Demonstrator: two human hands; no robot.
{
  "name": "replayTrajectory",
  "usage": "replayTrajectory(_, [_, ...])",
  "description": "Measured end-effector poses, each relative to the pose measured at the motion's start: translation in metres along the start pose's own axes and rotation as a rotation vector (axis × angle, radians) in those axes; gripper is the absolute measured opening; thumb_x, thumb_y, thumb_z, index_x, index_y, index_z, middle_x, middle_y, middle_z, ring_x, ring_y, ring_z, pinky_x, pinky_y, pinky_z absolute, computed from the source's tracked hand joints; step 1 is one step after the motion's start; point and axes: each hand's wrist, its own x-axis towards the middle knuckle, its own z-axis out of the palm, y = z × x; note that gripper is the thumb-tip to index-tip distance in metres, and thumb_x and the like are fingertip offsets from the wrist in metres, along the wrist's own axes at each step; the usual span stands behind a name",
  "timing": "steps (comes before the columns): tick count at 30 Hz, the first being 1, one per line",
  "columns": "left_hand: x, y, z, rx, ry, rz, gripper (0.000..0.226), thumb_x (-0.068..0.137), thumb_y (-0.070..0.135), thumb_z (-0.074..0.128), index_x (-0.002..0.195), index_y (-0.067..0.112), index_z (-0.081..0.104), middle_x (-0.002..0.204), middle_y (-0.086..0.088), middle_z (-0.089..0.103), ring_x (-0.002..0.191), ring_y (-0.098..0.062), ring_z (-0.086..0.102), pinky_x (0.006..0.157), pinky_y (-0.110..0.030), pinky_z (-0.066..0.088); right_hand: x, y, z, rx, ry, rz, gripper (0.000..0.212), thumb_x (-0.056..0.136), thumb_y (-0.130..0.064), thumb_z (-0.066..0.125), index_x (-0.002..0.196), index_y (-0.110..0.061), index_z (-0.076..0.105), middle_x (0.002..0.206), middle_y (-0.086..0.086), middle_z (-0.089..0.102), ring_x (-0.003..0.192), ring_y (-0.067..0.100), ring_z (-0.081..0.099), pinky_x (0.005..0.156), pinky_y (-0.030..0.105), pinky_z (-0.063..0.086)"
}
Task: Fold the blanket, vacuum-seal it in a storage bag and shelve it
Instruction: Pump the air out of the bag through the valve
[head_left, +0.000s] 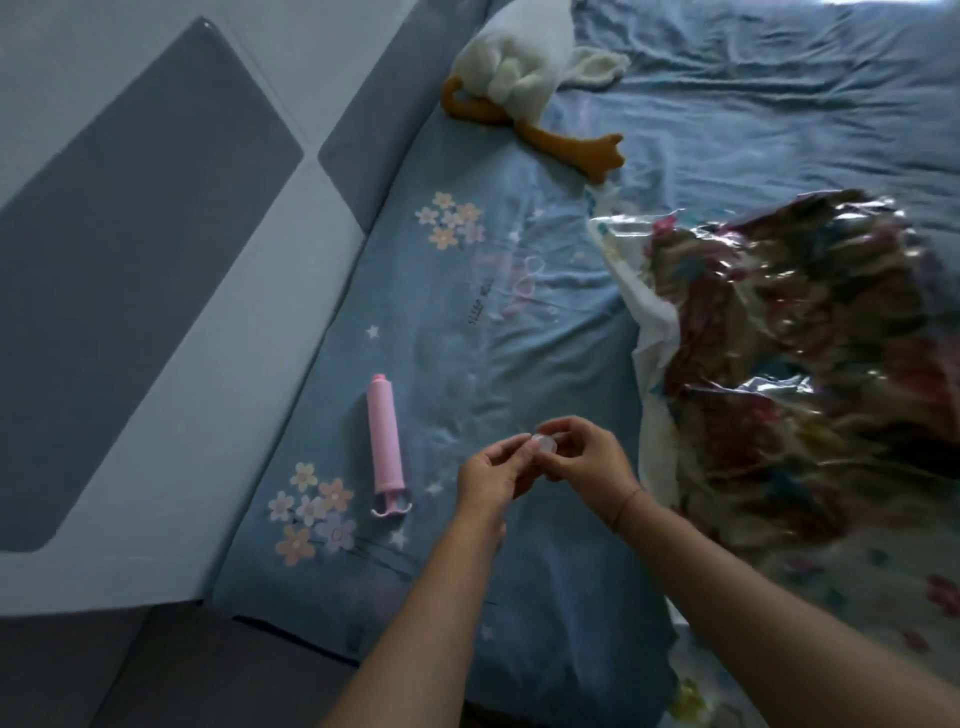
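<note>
The flowered blanket (779, 322) lies bunched inside a clear, shiny storage bag (623, 228) on the right side of the bed. A pink hand pump (385, 447) rests on the blue sheet to the left of my hands. Between the pump and the bag, my left hand (493, 475) and my right hand (584, 452) meet above the sheet. Both pinch a small clear plastic piece (545, 442) between their fingertips; what it is cannot be told.
A blue bed sheet (519, 312) with flower prints covers the bed. A white plush duck (524, 67) with orange feet lies at the head end. A grey padded headboard (156, 260) runs along the left. Dark floor shows at the lower left.
</note>
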Motion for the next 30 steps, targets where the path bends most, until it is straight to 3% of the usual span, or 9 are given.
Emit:
replayTrajectory(6, [-0.042,-0.029,0.125,0.037,-0.122,-0.088,0.008,0.087,0.0,0.064,0.086,0.007,0.067,0.063,0.001,0.072,0.055,-0.004,0.067,0.051,-0.014,0.051,-0.062,0.01,-0.138,0.094,0.06,-0.042,0.031,0.074,-0.002,0.076,0.103,-0.009,0.065,0.091,0.007,0.07,0.074,-0.001,0.066,0.069,0.02,0.054])
replayTrajectory(12, [-0.087,-0.09,0.262,-0.033,-0.206,-0.253,0.008,0.089,0.007,0.063,0.095,0.005,0.069,0.069,-0.004,0.074,0.057,-0.008,0.069,0.048,-0.018,0.052,-0.122,0.042,-0.281,0.485,0.084,0.012,0.049,0.071,-0.013,0.08,0.116,-0.002,0.063,0.105,0.013,0.071,0.093,0.018,0.067,0.079,0.028,0.057])
replayTrajectory(15, [-0.106,-0.132,0.327,-0.072,-0.228,-0.33,0.011,0.091,0.008,0.061,0.097,0.006,0.069,0.075,-0.004,0.075,0.06,-0.008,0.069,0.059,-0.019,0.056,-0.149,0.064,-0.349,0.607,0.093,0.052,0.081,0.047,-0.035,0.092,0.115,-0.002,0.064,0.104,0.012,0.071,0.091,0.018,0.068,0.072,0.024,0.055])
replayTrajectory(18, [-0.13,-0.163,0.38,-0.124,-0.209,-0.397,0.01,0.092,0.009,0.06,0.091,0.006,0.07,0.067,-0.003,0.073,0.052,-0.005,0.066,0.051,-0.014,0.05,-0.17,0.08,-0.402,0.671,0.106,0.109,0.082,0.043,-0.037,0.092,0.112,-0.001,0.066,0.094,0.008,0.073,0.08,0.012,0.068,0.064,0.019,0.053])
replayTrajectory(22, [-0.139,-0.187,0.421,-0.112,-0.183,-0.376,0.035,0.093,0.01,0.059,0.063,0.011,0.076,0.062,0.001,0.07,0.05,-0.003,0.062,0.054,-0.014,0.046,-0.175,0.096,-0.436,0.575,0.175,0.163,0.065,0.044,-0.05,0.087,0.096,-0.014,0.074,0.089,0.001,0.074,0.08,0.011,0.065,0.066,0.021,0.049])
replayTrajectory(24, [-0.134,-0.192,0.432,-0.072,-0.143,-0.359,0.028,0.095,0.013,0.058,0.072,0.011,0.073,0.062,0.0,0.068,0.052,-0.006,0.062,0.052,-0.015,0.047,-0.17,0.099,-0.443,0.532,0.235,0.173,0.064,0.043,-0.054,0.087,0.093,-0.016,0.074,0.091,0.004,0.074,0.083,0.013,0.068,0.074,0.026,0.053])
replayTrajectory(26, [-0.119,-0.196,0.435,0.021,-0.056,-0.31,0.021,0.096,0.018,0.056,0.08,0.009,0.067,0.067,-0.002,0.065,0.058,-0.009,0.058,0.054,-0.018,0.046,-0.161,0.101,-0.446,0.456,0.327,0.187,0.046,0.06,-0.038,0.084,0.097,-0.012,0.072,0.094,0.011,0.073,0.087,0.019,0.068,0.081,0.032,0.056])
replayTrajectory(28, [-0.102,-0.194,0.433,0.111,0.01,-0.257,0.022,0.099,0.023,0.051,0.087,0.009,0.064,0.075,-0.002,0.059,0.063,-0.009,0.053,0.054,-0.018,0.043,-0.148,0.103,-0.446,0.26,0.437,0.176,0.025,0.075,-0.022,0.077,0.098,-0.012,0.071,0.092,0.007,0.072,0.088,0.02,0.067,0.082,0.032,0.056])
replayTrajectory(30, [-0.085,-0.19,0.432,0.173,0.038,-0.217,0.027,0.102,0.027,0.045,0.108,0.007,0.063,0.097,-0.004,0.062,0.084,-0.015,0.06,0.063,-0.019,0.046,-0.131,0.109,-0.442,0.007,0.507,0.127,0.025,0.078,-0.023,0.076,0.101,-0.014,0.071,0.094,0.0,0.072,0.088,0.015,0.065,0.081,0.029,0.055])
